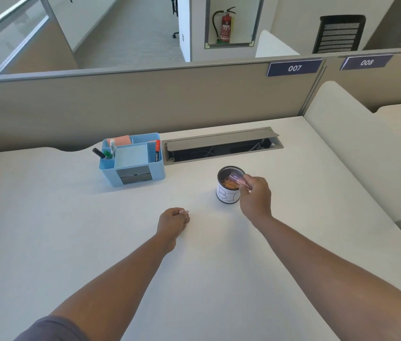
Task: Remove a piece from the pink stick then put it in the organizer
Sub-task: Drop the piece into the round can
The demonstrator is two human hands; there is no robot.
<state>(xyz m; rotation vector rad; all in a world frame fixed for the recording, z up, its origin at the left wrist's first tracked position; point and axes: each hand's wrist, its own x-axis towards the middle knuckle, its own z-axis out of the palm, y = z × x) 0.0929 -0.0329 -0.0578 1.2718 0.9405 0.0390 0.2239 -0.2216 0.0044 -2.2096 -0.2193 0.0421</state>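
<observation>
Head view shows the right hand (254, 195) with its fingers pinched on a pink stick (240, 181). It holds the stick tilted over the rim of a small round mesh cup (229, 184), which has orange bits inside and a white label. The left hand (173, 222) is curled closed just above the white desk (71, 230), with a tiny pale piece (184, 211) pinched at its fingertips. Back and to the left stands the blue organizer (133, 159), well apart from both hands. It holds markers, a pad and a pink note. A grey cable hatch (221, 145) sits open behind the cup.
</observation>
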